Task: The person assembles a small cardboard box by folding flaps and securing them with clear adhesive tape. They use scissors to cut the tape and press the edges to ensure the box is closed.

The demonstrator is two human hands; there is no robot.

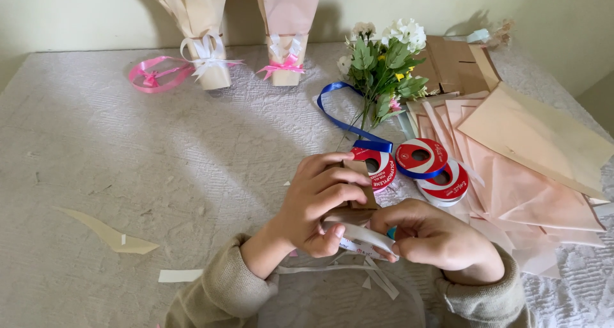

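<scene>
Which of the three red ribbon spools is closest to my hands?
The leftmost red ribbon spool, just behind your left hand, its fingers overlapping its edge. The other two spools, the blue-ribbon one and the lower one, lie further right, clear of both hands.

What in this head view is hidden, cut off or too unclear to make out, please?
- Brown piece in the left hand: mostly hidden by its fingers.
- Teal object under the right hand: only a sliver shows.
- White ribbon: its ends vanish under both hands.
- Two wrapped bouquets: tops cut off by the upper edge.
- Ribbon spools: overlapping, hiding the ribbon left on them.
</scene>
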